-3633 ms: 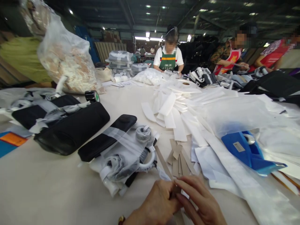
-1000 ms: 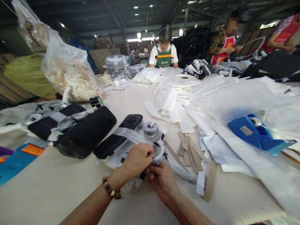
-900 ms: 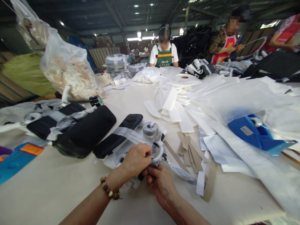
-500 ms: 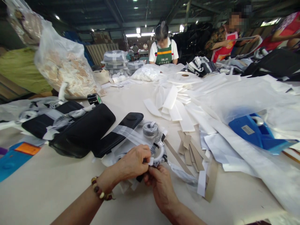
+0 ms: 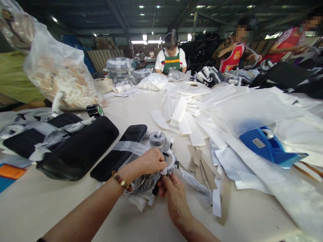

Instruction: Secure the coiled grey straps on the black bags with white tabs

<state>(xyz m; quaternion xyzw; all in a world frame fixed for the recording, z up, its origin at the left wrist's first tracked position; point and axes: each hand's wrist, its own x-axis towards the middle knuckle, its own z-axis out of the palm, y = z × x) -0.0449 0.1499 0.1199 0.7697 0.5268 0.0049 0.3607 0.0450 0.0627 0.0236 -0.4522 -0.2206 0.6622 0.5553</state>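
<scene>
A flat black bag lies on the table with a clear plastic band around it. At its right end sits a coiled grey strap, and below that a ring wrapped in white. My left hand is closed over the wrapped parts at the bag's near end. Just beneath it, my right hand pinches with thumb and fingers. A small white strip shows between the two hands, and both seem to grip it. Plastic wrapping spreads under my hands and hides the rest of the bag's end.
Another black bag and a roll of black tape lie left. White foam pieces, brown card strips and a blue tape dispenser lie right. A co-worker in a green apron stands across the table.
My left hand has moved up and slightly right, so more wrapping shows under it. The right hand still pinches at the same spot. The whole view has shifted a little.
</scene>
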